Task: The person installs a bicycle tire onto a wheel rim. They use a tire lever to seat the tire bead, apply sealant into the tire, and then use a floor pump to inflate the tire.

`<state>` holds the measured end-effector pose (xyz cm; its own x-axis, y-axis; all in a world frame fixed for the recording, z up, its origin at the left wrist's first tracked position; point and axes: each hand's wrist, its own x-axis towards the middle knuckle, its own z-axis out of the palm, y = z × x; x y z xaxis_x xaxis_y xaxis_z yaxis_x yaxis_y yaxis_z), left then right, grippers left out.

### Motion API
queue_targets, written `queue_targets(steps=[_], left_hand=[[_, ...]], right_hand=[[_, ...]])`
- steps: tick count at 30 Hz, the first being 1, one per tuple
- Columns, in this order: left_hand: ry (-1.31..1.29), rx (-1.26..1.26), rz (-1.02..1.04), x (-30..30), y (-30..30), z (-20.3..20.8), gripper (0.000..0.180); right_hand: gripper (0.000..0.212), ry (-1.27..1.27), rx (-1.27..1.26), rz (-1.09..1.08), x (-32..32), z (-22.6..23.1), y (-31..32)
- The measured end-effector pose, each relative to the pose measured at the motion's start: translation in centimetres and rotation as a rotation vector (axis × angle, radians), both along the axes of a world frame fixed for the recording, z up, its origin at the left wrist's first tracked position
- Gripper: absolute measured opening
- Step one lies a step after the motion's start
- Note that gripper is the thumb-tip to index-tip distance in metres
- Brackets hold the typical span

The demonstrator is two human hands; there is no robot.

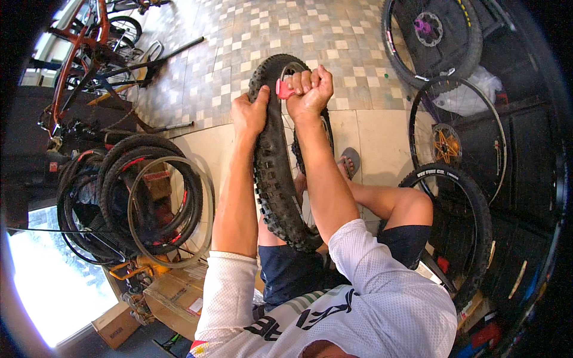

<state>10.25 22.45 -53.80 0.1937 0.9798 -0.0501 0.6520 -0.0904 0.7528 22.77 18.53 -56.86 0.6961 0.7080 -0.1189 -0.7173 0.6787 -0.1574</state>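
A black knobby bicycle tire (276, 185) on a wheel stands upright between my legs, its near end against my lap. My left hand (248, 113) grips the tire's left side near the top, thumb pressed on the sidewall. My right hand (309, 94) is closed in a fist around a red plastic tire lever (284, 89), whose broad end rests at the tire's inner edge by the rim. The part of the lever inside my fist is hidden. Part of the rim and spokes shows behind my right forearm.
Several tires and rims (152, 203) are piled at the left. Above them stands an orange bike frame (74, 71). More wheels (471, 59) lean along the dark right side, one with an orange hub (446, 147). Cardboard boxes (173, 298) sit at the lower left.
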Motion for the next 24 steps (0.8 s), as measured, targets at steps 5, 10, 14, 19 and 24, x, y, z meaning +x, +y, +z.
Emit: queue_targets(steps=[5,10,14,19,24], left_hand=[[0.052,-0.03,0.014,0.0,1.1,0.1,0.058],[0.14,-0.064,0.037,-0.6,1.4,-0.6,0.058],[0.141,-0.091,0.039,-1.0,1.0,-0.2,0.056],[0.162,-0.044,0.067,-2.5,1.7,-2.3,0.054],[0.156,-0.143,0.077,-3.3,2.1,-2.5,0.056]], right_hand=[[0.043,0.142,0.013,0.043,-0.6,0.0,-0.8],[0.042,0.071,0.008,0.075,-1.8,-0.2,-2.0],[0.043,0.134,0.006,0.094,-2.9,-0.1,-2.6],[0.042,0.132,-0.005,0.109,-4.2,-0.5,-3.0],[0.041,0.11,-0.038,0.125,-4.9,-0.4,-3.3]])
